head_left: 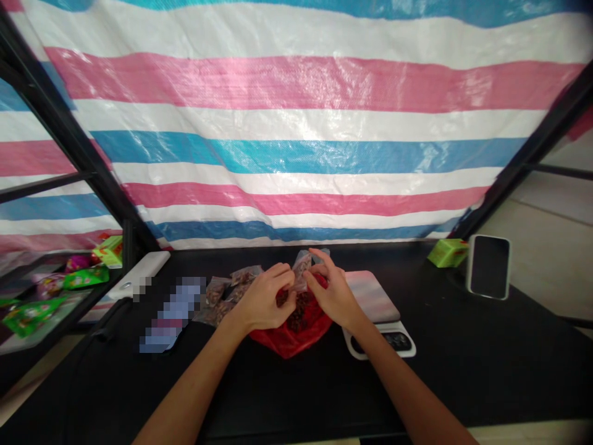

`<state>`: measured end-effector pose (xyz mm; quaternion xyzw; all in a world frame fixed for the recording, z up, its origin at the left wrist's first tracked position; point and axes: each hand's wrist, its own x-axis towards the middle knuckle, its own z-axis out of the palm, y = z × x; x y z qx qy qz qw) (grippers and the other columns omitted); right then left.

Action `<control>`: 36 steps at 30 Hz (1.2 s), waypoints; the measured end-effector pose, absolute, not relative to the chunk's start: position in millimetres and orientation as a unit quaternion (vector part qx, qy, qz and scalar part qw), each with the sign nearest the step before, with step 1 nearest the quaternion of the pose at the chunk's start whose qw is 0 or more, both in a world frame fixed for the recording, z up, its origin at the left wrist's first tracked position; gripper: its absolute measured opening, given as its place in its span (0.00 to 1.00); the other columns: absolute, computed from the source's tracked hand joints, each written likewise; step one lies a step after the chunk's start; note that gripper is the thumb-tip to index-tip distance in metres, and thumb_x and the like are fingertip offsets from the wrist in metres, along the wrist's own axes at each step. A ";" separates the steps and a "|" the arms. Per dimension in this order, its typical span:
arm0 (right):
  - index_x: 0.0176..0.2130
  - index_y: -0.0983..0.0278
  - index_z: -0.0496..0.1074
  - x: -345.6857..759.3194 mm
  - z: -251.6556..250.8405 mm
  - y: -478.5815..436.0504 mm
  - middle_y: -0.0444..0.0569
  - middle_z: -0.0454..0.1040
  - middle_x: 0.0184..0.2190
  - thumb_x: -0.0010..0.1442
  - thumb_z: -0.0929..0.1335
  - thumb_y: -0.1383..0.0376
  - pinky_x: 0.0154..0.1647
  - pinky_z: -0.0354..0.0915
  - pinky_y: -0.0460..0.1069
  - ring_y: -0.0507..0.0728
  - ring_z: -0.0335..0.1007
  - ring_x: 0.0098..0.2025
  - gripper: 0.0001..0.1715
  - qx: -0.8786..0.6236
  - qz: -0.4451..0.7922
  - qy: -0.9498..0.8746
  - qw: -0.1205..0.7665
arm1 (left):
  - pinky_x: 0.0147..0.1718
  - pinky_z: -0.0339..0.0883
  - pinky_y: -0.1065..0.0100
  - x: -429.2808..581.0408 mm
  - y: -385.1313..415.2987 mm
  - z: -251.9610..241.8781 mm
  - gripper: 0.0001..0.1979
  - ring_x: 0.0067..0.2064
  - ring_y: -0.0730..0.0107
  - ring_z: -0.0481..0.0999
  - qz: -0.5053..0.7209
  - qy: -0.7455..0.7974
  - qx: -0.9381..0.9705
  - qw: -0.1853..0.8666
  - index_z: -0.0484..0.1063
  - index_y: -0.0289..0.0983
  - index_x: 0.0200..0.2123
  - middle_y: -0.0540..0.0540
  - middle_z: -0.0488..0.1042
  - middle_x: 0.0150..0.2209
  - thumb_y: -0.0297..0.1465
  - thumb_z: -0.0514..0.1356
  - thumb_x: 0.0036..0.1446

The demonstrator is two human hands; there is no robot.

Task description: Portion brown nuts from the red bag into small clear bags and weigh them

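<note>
Both hands are over an open red plastic bag (285,345) that holds small dark brown dried pieces (296,318). Between them is a small clear plastic bag (302,272) with some brown bits inside. My left hand (266,296) is closed, its thumb and fingers pinching the left edge of that small bag. My right hand (334,290) grips the other side between thumb and fingers, with the index finger stretched forward. Several filled clear bags (217,289) lie left of my left hand. A white kitchen scale (373,298) stands just right of my right hand.
A phone-like device (489,267) stands upright at the right, beside a green box (447,253). On the left lie a blurred flat item (173,318) and a long white object (141,272). Green snack packets (86,278) sit on a side shelf. A striped sheet (306,154) hangs behind.
</note>
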<state>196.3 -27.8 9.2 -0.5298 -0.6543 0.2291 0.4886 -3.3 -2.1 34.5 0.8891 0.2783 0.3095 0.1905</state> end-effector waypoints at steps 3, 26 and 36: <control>0.68 0.57 0.57 193.6 9.2 -27.8 0.47 0.82 0.42 0.58 0.73 0.63 0.64 0.58 0.63 0.61 0.77 0.49 0.44 -0.527 0.245 -0.640 0.502 | 0.34 0.59 0.66 -3.9 1.0 32.5 0.13 0.34 0.68 0.64 0.326 0.342 0.848 0.239 0.58 0.41 0.36 0.51 0.63 0.34 0.36 0.61 0.61; 0.57 0.57 0.71 203.2 17.4 -30.4 0.47 0.78 0.41 0.65 0.70 0.59 0.56 0.69 0.56 0.58 0.76 0.45 0.21 -0.417 0.318 -0.661 0.537 | 0.39 0.65 0.66 1.3 -2.1 26.1 0.23 0.37 0.69 0.73 0.299 0.322 0.820 0.366 0.54 0.42 0.49 0.52 0.70 0.38 0.26 0.62 0.54; 0.55 0.56 0.73 200.0 16.6 -32.1 0.49 0.79 0.50 0.60 0.74 0.63 0.61 0.66 0.58 0.61 0.75 0.53 0.24 -0.426 0.306 -0.689 0.500 | 0.44 0.70 0.62 1.9 -4.0 29.7 0.26 0.43 0.62 0.75 0.305 0.327 0.815 0.368 0.57 0.42 0.52 0.47 0.73 0.43 0.27 0.65 0.53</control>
